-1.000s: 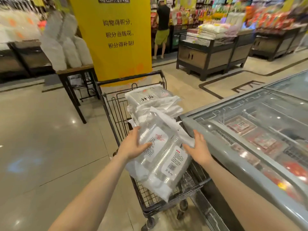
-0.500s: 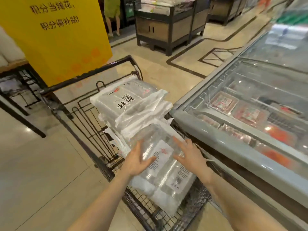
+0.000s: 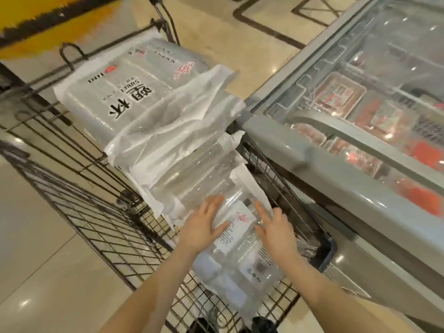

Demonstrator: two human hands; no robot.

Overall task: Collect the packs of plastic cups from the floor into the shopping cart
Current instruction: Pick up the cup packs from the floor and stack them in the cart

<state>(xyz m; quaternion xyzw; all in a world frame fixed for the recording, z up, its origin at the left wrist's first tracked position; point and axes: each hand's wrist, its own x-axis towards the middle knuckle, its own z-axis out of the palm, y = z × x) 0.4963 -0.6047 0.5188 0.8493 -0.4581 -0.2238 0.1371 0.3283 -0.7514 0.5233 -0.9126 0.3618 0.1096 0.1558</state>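
Observation:
A wire shopping cart point(image 3: 96, 212) stands in front of me with several clear packs of plastic cups stacked in it. The far pack point(image 3: 125, 97) has large black characters printed on it, and another pack point(image 3: 197, 174) lies below it. The nearest pack point(image 3: 236, 227) carries a white label and rests in the basket. My left hand point(image 3: 201, 227) lies flat on its left side, fingers spread. My right hand point(image 3: 276, 229) lies flat on its right side, fingers also extended. Neither hand curls around the pack.
A grey glass-topped chest freezer point(image 3: 312, 169) with packaged meat inside runs close along the cart's right side. A yellow sign point(image 3: 48, 32) stands beyond the cart at the top left. Beige tiled floor point(image 3: 36, 260) lies to the left.
The nearest pack has come down from my grip into the basket. Both hands went from holding its sides to lying flat on top. My view has tilted down and closer.

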